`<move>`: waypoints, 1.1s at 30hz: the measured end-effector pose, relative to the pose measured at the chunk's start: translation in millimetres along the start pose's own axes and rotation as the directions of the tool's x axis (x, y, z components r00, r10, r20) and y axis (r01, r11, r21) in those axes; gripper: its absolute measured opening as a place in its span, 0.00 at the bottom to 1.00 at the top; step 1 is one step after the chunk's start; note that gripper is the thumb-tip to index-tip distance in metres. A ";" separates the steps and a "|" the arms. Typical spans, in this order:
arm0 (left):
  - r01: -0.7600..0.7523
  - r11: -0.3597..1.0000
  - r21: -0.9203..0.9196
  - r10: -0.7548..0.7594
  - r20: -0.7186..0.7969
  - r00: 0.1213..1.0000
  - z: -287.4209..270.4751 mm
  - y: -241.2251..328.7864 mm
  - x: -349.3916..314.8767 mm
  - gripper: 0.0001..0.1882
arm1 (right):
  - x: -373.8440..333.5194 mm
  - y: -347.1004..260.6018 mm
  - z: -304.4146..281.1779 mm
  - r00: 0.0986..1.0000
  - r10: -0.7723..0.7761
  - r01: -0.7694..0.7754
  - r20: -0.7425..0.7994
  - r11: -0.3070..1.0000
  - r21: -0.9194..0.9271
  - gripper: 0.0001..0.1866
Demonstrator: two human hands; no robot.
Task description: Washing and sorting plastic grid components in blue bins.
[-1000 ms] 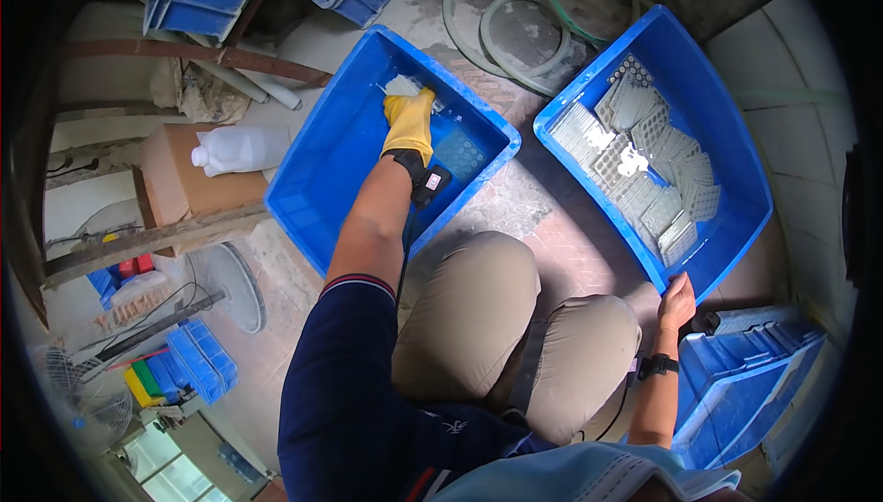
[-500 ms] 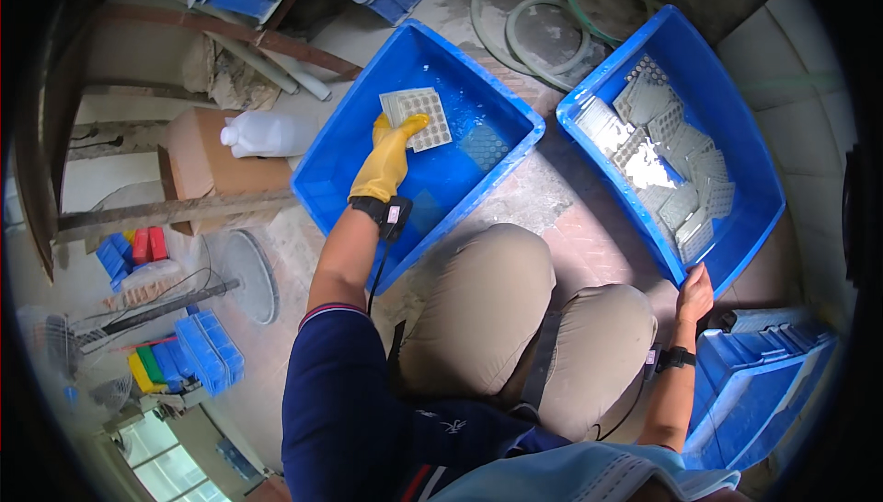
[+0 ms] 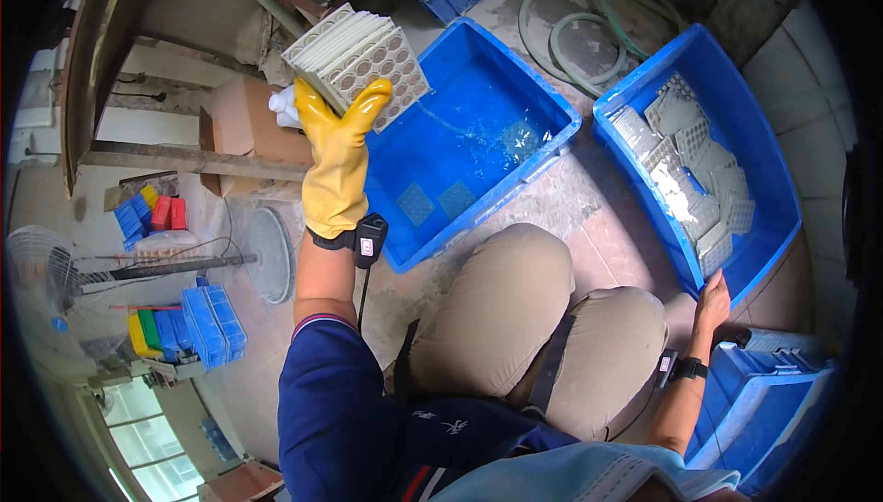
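Plates (image 3: 368, 65), pale with round cells, are clamped in a stack between thumb and fingers of the gloved left hand (image 3: 336, 134), by the left tub's far-left side (image 3: 501, 65), clear of the water (image 3: 441, 157). The bare right hand (image 3: 713, 301) grips the right tub (image 3: 768, 217) at its near corner. Work looks partway: 3 plates (image 3: 456, 199) (at least) lie submerged; many others (image 3: 694, 161) fill the right tub. Patchy floor (image 3: 598, 217) lies between; beyond, a hose (image 3: 552, 33) coils.

A pale hose (image 3: 555, 39) lies coiled, with a cardboard box (image 3: 248, 120) and fan (image 3: 184, 266) farther left.
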State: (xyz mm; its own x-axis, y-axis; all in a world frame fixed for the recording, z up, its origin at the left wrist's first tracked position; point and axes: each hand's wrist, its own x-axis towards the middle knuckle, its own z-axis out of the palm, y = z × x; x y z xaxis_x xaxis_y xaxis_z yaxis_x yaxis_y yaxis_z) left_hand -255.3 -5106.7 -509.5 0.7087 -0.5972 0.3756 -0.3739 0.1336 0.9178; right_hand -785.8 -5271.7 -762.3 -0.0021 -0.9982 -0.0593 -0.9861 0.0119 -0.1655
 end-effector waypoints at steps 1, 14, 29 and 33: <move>-0.050 0.997 0.057 0.051 -0.005 0.999 1.8 2.7 -2.5 0.30 | 0.0 2.1 0.5 1.000 0.003 -0.003 0.004 1.000 -0.004 0.24; 0.503 0.864 -0.007 -0.503 -0.041 0.863 0.3 -107.8 -63.1 0.30 | 2.9 -0.2 -1.9 0.999 0.007 -0.007 0.035 1.000 0.021 0.24; 0.507 0.846 0.162 -0.506 -0.049 0.861 -5.7 -101.6 -45.1 0.29 | 0.3 -8.1 -7.2 0.999 0.043 -0.043 0.029 0.999 -0.009 0.23; 0.441 0.845 0.302 -0.451 -0.042 0.892 -9.1 -89.3 -18.8 0.28 | -0.2 -8.7 -4.5 0.999 0.047 -0.047 0.003 0.999 -0.015 0.23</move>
State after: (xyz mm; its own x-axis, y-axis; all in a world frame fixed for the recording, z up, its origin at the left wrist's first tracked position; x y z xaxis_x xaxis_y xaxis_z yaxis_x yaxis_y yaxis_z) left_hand -229.8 -5100.3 -597.4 0.8255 -0.5596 -0.0736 -0.1840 -0.3901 0.9022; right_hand -778.0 -5271.9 -756.4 -0.0478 -0.9964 -0.0696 -0.9874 0.0576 -0.1474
